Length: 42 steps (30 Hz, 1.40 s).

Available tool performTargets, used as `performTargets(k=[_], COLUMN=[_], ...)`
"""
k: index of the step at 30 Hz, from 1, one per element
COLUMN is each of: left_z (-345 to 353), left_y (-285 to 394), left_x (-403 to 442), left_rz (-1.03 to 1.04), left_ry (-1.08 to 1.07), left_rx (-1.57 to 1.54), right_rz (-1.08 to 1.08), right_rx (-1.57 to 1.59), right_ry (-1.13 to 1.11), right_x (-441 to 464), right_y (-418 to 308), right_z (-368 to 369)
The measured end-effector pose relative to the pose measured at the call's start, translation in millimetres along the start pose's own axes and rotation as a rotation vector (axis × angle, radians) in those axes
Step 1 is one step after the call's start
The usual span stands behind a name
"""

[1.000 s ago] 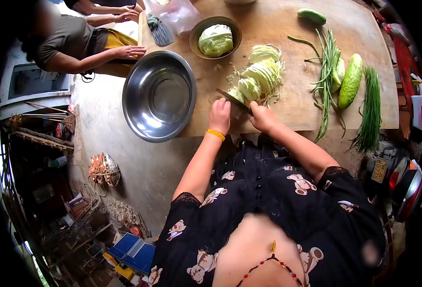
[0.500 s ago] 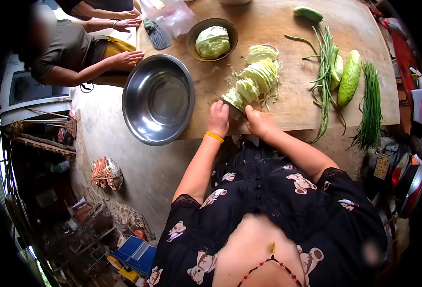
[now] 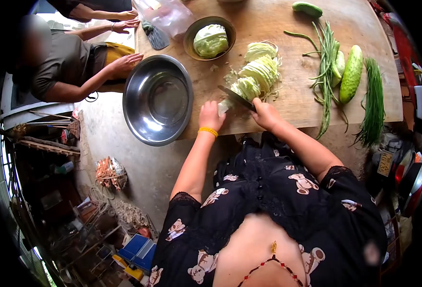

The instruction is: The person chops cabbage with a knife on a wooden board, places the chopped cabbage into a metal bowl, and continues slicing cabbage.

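Observation:
My right hand [image 3: 267, 115] is wrapped round the handle of a kitchen knife [image 3: 238, 98], its dark blade pointing left and away from me. Along the far side of the blade lies a heap of sliced cabbage [image 3: 259, 71]. My left hand [image 3: 211, 115], with a yellow bracelet at the wrist, is closed on a pale cabbage piece [image 3: 225, 105] near the table's front edge. A gap separates that piece from the heap, and the blade lies between them. Beyond, a brown bowl [image 3: 188, 42] holds a larger chunk of cabbage [image 3: 211, 41].
A large steel basin [image 3: 184, 115] stands left of my hands at the table edge. On the right of the wooden table [image 3: 292, 112] lie long beans [image 3: 326, 71], cucumbers [image 3: 351, 74] and chives [image 3: 373, 103]. A co-worker [image 3: 67, 62] stands at the left; another person's arm shows behind.
My left hand has moved slightly left and towards me with a cabbage piece, away from the heap. The knife and right hand have shifted right, and more of the blade shows.

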State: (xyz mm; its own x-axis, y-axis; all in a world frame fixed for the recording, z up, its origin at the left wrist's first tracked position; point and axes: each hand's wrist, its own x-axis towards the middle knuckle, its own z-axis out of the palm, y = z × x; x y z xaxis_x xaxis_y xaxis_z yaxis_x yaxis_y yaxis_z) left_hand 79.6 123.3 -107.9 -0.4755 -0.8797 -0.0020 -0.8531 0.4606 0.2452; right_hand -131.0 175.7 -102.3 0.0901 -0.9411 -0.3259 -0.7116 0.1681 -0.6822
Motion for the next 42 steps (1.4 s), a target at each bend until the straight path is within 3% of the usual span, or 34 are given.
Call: performTargets(k=[2, 8, 11, 12, 14, 21, 23, 30, 42], left_z=[3, -17, -16, -17, -18, -14, -12, -8, -8], left_y=[4, 27, 25, 25, 26, 19, 20, 20, 19], left_x=[-4, -4, -6, -5, 0, 8, 5, 2, -6], left_rz=[-0.294, -0.409, -0.023, -0.024, -0.068, -0.054, -0.078, -0.056, -0.028], left_ry=[-0.012, -0.031, 0.000, 0.001, -0.202, -0.186, -0.346, -0.131, -0.144], left_rx=[-0.041, -0.055, 0.052, 0.051, 0.051, 0.040, 0.158, 0.030, -0.010], right_rz=[-0.007, -0.086, -0.124, -0.128, -0.112, -0.093, -0.101, -0.174, -0.102], right_rx=[0.004, -0.012, -0.045, -0.068, -0.067, -0.104, -0.102, -0.149, -0.113], right_ry=[-0.008, 0.022, 0.034, 0.032, 0.006, -0.034, -0.013, 0.012, -0.081], right_x=[0, 5, 5, 6, 8, 12, 4, 15, 10], right_y=[-1, -6, -27, -33, -36, -30, -52, -36, -29], right_z=[-1, -1, -13, -17, -14, -6, -19, -8, 1])
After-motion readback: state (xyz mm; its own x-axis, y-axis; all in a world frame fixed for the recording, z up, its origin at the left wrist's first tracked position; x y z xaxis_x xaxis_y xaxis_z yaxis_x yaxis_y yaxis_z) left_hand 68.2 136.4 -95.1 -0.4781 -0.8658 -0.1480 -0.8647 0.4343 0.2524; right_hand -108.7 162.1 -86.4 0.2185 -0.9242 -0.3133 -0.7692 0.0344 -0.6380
